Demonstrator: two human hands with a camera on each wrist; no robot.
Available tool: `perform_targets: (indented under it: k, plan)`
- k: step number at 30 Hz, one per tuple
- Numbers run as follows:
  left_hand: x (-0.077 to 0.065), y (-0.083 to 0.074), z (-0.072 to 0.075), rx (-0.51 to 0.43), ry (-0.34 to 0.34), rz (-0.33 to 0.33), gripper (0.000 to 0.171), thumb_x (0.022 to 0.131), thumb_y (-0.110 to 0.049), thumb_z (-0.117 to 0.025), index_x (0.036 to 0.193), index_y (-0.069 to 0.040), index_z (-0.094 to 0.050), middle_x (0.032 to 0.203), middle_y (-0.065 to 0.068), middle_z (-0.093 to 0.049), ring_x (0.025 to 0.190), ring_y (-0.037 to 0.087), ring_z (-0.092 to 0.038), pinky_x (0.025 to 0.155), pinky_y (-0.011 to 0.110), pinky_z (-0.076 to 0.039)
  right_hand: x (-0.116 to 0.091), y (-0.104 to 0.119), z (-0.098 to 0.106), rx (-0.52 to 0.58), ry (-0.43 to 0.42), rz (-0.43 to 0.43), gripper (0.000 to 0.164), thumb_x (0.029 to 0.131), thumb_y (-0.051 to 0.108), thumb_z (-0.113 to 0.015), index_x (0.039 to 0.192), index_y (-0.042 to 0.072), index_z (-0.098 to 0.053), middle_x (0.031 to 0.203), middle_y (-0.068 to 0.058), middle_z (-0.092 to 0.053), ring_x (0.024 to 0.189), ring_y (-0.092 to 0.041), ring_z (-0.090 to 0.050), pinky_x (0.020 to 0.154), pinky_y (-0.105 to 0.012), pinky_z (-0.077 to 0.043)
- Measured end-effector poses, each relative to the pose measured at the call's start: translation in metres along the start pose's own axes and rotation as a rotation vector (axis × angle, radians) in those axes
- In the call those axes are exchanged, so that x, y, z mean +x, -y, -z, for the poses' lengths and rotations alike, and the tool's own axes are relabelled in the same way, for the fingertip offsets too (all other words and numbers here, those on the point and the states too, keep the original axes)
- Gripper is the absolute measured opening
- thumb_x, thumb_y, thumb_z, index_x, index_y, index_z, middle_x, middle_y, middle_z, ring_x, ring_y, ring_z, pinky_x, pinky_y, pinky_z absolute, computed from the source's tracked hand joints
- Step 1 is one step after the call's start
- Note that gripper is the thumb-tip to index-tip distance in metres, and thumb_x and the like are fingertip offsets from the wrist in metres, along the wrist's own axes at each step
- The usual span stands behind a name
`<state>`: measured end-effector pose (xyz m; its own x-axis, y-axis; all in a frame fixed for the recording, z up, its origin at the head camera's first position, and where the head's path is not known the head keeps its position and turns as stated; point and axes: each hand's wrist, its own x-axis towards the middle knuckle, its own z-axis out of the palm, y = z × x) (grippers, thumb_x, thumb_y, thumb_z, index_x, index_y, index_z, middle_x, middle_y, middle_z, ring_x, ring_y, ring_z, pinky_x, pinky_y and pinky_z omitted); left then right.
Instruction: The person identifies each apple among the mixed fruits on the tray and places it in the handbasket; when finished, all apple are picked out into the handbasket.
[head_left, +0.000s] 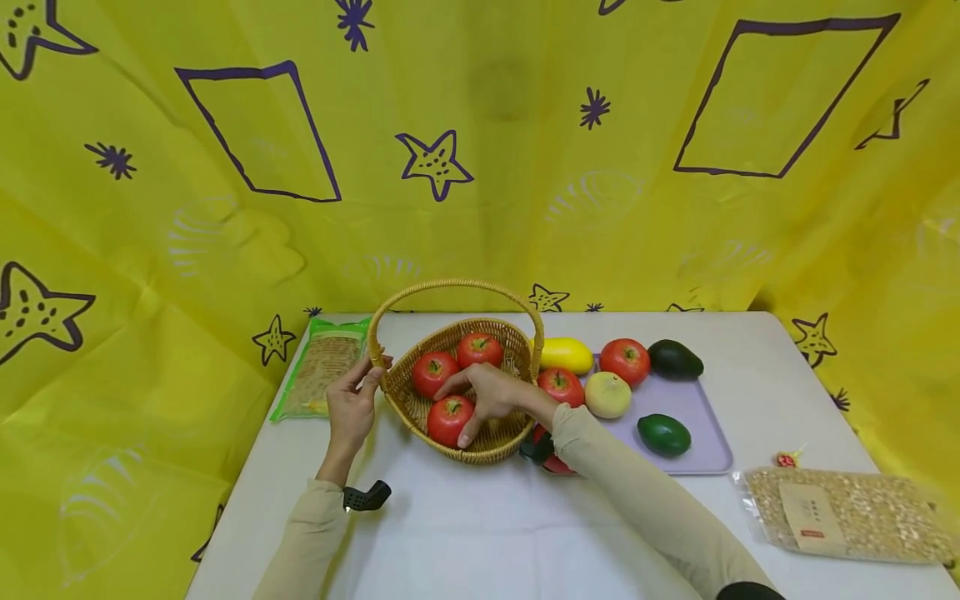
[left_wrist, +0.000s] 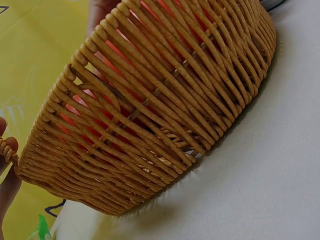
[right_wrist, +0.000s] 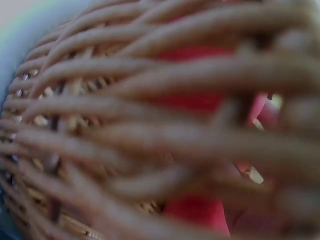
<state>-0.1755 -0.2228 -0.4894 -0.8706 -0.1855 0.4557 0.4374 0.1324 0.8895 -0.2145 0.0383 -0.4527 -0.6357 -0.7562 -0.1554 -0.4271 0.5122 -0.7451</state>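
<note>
A woven wicker basket (head_left: 491,456) with a tall arched handle stands on the white table and holds three red apples. My left hand (head_left: 349,412) grips the foot of the handle on the left side. Reaching in over the right rim, my right hand (head_left: 491,393) holds the front apple (head_left: 448,422) between thumb and fingers. Behind it lie the other apples, one at the left (head_left: 432,375) and one at the back (head_left: 480,350). In the left wrist view the basket wall (left_wrist: 150,100) fills most of the picture. Blurred weave (right_wrist: 125,105) hides the right hand's fingers in the right wrist view.
Right of the basket, a lilac tray (head_left: 708,417) bears a red apple (head_left: 625,362), a pale round fruit (head_left: 608,395), an avocado (head_left: 675,359) and a green fruit (head_left: 664,436). A yellow fruit (head_left: 566,356) is near the tray. Bagged oats (head_left: 862,512) lie front right, a green-edged packet (head_left: 322,371) left.
</note>
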Motion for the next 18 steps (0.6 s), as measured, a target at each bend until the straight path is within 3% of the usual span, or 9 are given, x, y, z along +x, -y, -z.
perform_targets:
  k: [7, 13, 18]
  plan:
    - [-0.0011, -0.0002, 0.0013, 0.009, -0.004, -0.002, 0.032, 0.104, 0.000, -0.064, 0.135, 0.007, -0.069, 0.115, 0.035, -0.072, 0.106, 0.003, -0.074, 0.091, 0.014, -0.058, -0.0052, -0.0096, 0.0023, 0.070, 0.037, 0.048, 0.064, 0.077, 0.019, -0.096, 0.136, 0.023, -0.073, 0.138, 0.010, -0.069, 0.120, -0.010, -0.060, 0.106, -0.032, -0.052]
    - [-0.0012, 0.0005, 0.0009, 0.010, 0.001, -0.003, 0.033, 0.104, 0.000, -0.065, 0.135, 0.009, -0.068, 0.116, 0.035, -0.072, 0.105, 0.002, -0.073, 0.092, 0.014, -0.057, -0.0080, -0.0097, 0.0042, 0.138, 0.037, 0.026, 0.064, 0.075, 0.018, -0.099, 0.134, 0.021, -0.074, 0.138, 0.007, -0.069, 0.127, -0.014, -0.061, 0.110, -0.037, -0.053]
    - [-0.0007, 0.0007, 0.0002, 0.010, 0.004, 0.004, 0.032, 0.104, 0.000, -0.065, 0.134, 0.010, -0.068, 0.117, 0.035, -0.072, 0.106, 0.002, -0.073, 0.093, 0.015, -0.057, -0.0084, -0.0089, 0.0048, 0.102, 0.020, 0.001, 0.064, 0.072, 0.025, -0.101, 0.131, 0.023, -0.075, 0.138, 0.004, -0.069, 0.120, -0.016, -0.060, 0.109, -0.040, -0.052]
